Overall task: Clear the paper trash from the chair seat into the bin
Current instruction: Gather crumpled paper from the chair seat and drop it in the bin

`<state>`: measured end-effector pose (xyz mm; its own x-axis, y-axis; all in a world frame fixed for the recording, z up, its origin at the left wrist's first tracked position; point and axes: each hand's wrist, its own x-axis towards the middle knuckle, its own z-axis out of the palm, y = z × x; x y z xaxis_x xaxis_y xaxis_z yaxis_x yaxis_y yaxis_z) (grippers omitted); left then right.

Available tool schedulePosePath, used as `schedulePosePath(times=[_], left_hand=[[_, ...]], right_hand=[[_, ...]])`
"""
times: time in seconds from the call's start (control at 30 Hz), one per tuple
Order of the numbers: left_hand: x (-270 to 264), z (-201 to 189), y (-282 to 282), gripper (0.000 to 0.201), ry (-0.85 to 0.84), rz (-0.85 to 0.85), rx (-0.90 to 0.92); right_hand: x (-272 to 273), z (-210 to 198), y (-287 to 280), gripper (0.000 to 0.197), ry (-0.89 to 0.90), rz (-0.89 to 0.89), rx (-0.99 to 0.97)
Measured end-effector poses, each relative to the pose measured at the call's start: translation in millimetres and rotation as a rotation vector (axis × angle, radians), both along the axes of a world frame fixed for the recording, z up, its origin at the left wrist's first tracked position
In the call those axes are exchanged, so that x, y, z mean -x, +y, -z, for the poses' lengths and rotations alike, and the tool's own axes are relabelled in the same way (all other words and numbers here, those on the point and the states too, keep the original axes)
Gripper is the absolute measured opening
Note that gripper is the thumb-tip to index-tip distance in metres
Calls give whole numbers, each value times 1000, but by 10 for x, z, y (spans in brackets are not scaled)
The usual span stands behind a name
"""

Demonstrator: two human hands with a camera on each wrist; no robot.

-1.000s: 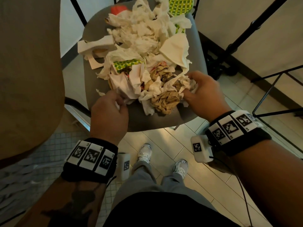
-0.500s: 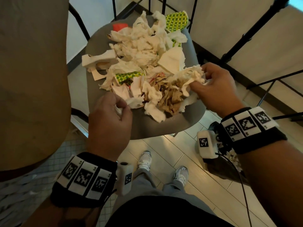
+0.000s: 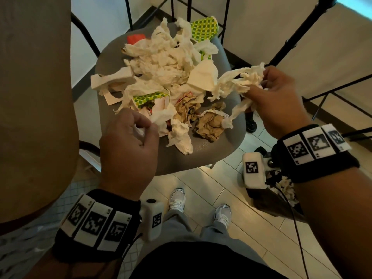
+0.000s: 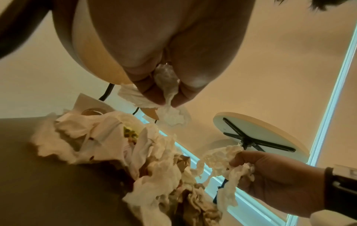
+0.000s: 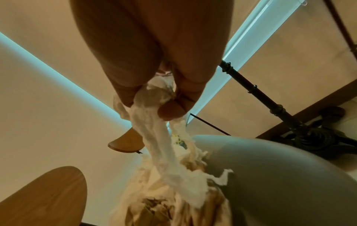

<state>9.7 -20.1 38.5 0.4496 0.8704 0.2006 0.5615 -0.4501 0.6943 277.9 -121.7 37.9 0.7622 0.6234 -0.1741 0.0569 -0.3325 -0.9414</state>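
Observation:
A grey chair seat [image 3: 203, 156] carries a heap of crumpled white tissue [image 3: 161, 61], brown paper balls [image 3: 211, 123] and green dotted wrappers [image 3: 203, 27]. My right hand [image 3: 259, 87] grips a stringy clump of white tissue [image 3: 235, 83], lifted off the seat's right edge; a strand hangs down from it. In the right wrist view the fingers pinch that tissue [image 5: 154, 97]. My left hand [image 3: 138, 129] at the seat's front left pinches a small scrap of white tissue [image 4: 166, 85]. A dark bin [image 3: 281, 196] with paper inside stands on the floor under my right wrist.
A round wooden tabletop [image 3: 30, 97] is close on the left. Black metal chair and table legs [image 3: 302, 31] stand behind and to the right. My feet in pale shoes [image 3: 177, 198] are on the tiled floor in front of the chair.
My right hand has lifted its tissue clump up and to the right, off the brown paper. My left hand has closed on a scrap and drawn back slightly.

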Motion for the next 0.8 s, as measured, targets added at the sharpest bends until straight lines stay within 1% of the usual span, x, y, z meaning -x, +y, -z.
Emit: schedulePosePath(times=[0.1,0.27,0.4,0.5,0.53,0.6,0.67,0.73,0.8], left_hand=[[-60,-148,11,15,-24,6,-22],[-194,-435,2,16,-93,42,-43],[-350,-651,-20,17,-120,130,-66],[-602,-722,-40,15,-115,257,45],[-734,-734,-93,13,-111,277,43],[-1033,-698,-312,14,-119,326,-19],[-1365,-593,-676,14,-138,442,-63],[-1755,-424,-1079,20,-167,560,-50],[-2184,-150,-1511,17,-184,668,8]], right_hand=[[-36,-180,-10,33,34,-3,-84],[-127,-512,-192,41,25,-4,-183],[-230,-750,-564,46,39,2,-294],[-349,-836,-1025,43,-21,49,-281],[-405,-822,-1208,41,-21,79,-284],[-543,-725,-1617,37,-4,149,-295],[-702,-547,-2078,39,14,235,-287],[-889,-285,-2582,40,57,343,-240],[-1055,68,-3107,46,129,430,-176]])
